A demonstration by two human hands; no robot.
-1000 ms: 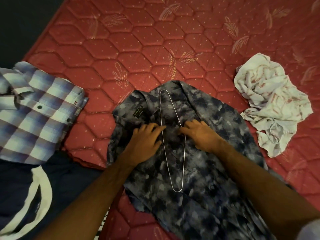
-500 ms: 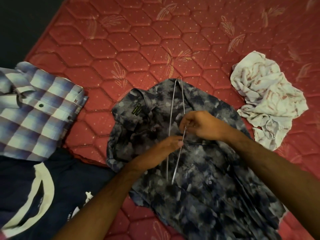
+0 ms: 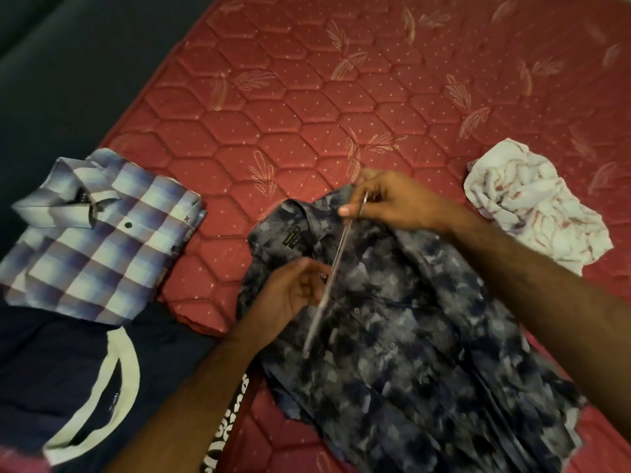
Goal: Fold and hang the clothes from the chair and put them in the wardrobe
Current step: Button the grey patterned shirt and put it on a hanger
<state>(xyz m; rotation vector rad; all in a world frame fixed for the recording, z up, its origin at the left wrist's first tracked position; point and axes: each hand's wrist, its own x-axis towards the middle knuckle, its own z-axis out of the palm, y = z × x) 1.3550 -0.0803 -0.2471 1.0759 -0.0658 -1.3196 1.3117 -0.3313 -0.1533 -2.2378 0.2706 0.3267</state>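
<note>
Both hands' fingers pinch thin wire hanger (image 3: 336, 264) over mottled, rumpled shirt (image 3: 409, 336)

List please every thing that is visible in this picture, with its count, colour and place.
mattress: one, red quilted, under everything
patterned shirt: one, dark grey-blue, centre, spread flat
wire hanger: one, silver, lifted over the shirt's collar
checked shirt: one, blue and white, folded, left
T-shirt: one, navy with white neck trim, lower left
crumpled cloth: one, white with red marks, right
left hand: one, holds the hanger's middle
right hand: one, grips the hanger's top
</note>
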